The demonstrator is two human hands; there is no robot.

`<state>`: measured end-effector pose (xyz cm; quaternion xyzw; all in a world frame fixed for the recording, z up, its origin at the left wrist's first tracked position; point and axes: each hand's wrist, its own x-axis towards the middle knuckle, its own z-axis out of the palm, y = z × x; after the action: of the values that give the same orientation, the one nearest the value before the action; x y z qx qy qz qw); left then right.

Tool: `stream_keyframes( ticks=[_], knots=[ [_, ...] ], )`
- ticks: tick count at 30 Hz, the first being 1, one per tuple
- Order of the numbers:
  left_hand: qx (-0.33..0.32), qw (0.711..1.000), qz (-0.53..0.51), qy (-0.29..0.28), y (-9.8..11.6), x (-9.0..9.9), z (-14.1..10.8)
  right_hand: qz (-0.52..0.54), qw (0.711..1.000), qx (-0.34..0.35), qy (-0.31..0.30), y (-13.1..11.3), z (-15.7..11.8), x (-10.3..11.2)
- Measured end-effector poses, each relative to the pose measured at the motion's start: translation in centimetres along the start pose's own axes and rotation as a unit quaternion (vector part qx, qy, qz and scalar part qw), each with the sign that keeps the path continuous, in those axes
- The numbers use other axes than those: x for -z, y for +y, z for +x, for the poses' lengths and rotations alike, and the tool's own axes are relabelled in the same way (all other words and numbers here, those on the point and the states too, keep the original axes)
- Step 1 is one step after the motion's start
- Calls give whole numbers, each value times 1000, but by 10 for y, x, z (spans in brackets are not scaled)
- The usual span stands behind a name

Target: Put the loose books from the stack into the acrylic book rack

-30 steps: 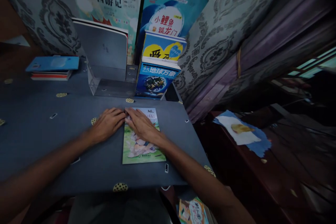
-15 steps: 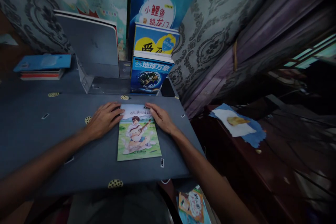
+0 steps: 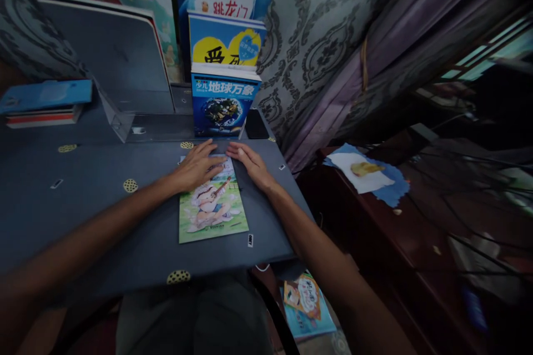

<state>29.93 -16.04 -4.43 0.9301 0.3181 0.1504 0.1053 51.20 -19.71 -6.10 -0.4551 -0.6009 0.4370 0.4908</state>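
A thin green book (image 3: 214,208) with a guitar player on its cover lies face up on the dark table. Across the upper left part of that cover my left hand (image 3: 196,167) is laid, fingers stretched out, hiding some of the title and the figure's head. My right hand (image 3: 252,166) rests beside the book's upper right corner with its fingers extended. Neither hand is wrapped around anything. Just beyond my fingers a blue book with a globe (image 3: 222,106) stands upright in the book stand.
Taller books (image 3: 227,39) stand behind the globe book, with a dark phone (image 3: 256,124) to their right. A small stack of books (image 3: 50,101) lies at the left. On a red-brown surface at right is a blue cloth (image 3: 393,186). More books (image 3: 308,308) sit below the table edge.
My left hand has moved right, from the book's left edge onto its cover. My right hand stays by the upper right corner. The view has shifted somewhat.
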Motion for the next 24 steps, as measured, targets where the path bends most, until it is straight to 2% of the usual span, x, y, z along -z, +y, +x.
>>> stream_keyframes(
  ticks=[2, 5, 13, 16, 18, 20, 22, 24],
  knots=[
    [-23, 1000, -11, 1, 10, -4, 5, 5, 1000, 2, -2, 2, 1, 1],
    [-53, 998, -27, -5, 28, -5, 1, -25, 999, 20, -4, 2, 0, 1],
    [-135, 981, -120, -76, 82, -4, -51, -58, 997, 38, -15, -2, -5, 0],
    [-146, 970, -163, -102, 94, -1, -60, -70, 997, 42, -15, 0, -3, 0],
    [-156, 965, -181, -111, 92, 3, -60, -76, 996, 41, -16, 1, -2, 1],
    [-157, 964, -186, -103, 80, 6, -57, -88, 995, 43, -11, -1, -4, 2],
    [-127, 974, -176, -63, 59, 7, -53, -125, 991, 52, 17, -10, -12, -2],
    [-61, 988, -141, 3, 34, 4, -51, -181, 979, 69, 55, -26, -29, -15]
  ],
)
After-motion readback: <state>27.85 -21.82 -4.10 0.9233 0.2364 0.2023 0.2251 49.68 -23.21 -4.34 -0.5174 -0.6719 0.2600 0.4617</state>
